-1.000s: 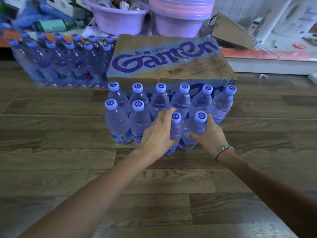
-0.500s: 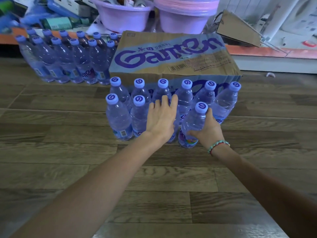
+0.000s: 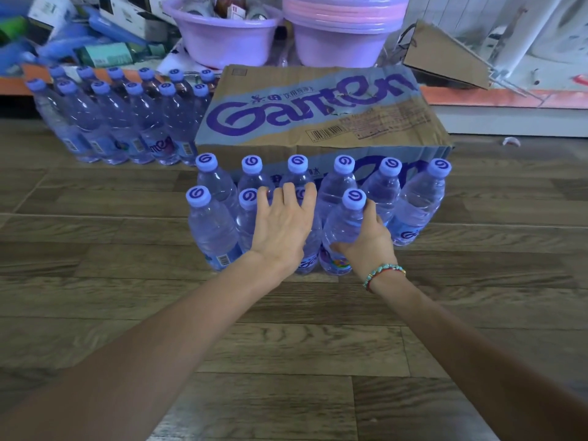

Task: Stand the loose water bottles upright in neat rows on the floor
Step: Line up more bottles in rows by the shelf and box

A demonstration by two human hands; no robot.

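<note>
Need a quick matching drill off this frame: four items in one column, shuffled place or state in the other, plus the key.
Items
1. left hand
2. right hand
3. Ganten carton
4. purple basin

Places or states
A. directly behind the back row of six upright bottles
B. gripping the rightmost front-row bottle by its body
C. behind the carton, with odds and ends inside
D. open, fingers spread over the third front-row bottle

Pairs: 1-D, 2-B, 3-A, 4-C
</note>
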